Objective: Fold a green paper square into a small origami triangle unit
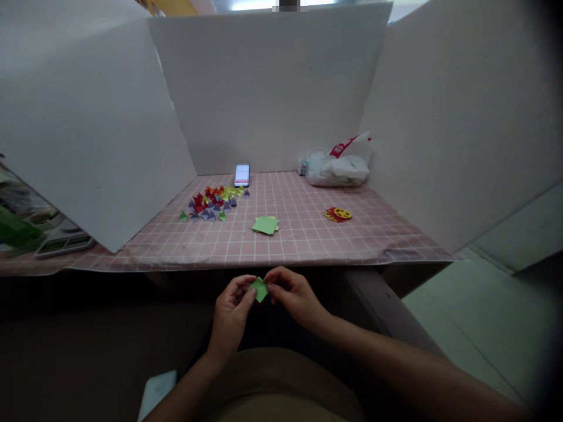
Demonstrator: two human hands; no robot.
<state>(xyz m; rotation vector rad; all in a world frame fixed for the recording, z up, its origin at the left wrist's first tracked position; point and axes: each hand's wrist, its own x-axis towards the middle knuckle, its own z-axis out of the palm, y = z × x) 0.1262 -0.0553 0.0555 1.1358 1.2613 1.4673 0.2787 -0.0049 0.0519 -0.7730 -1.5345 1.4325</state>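
Both hands pinch a small green folded paper piece (259, 289) in front of the near edge of the pink checked tablecloth (308, 246), off the worktop. The left hand (231, 310) closes thumb and fingers on its left side, and the right hand (292, 293) closes on its right.

Near the middle of the worktop lies a stack of green square paper sheets (265, 225). Toward the back left sits a heap of small multicoloured folded paper shapes (213, 202). A lit smartphone (241, 174) stands at the back edge, its screen text too small to read. The white plastic bag (338, 164) in the back right corner bears red print that cannot be read.
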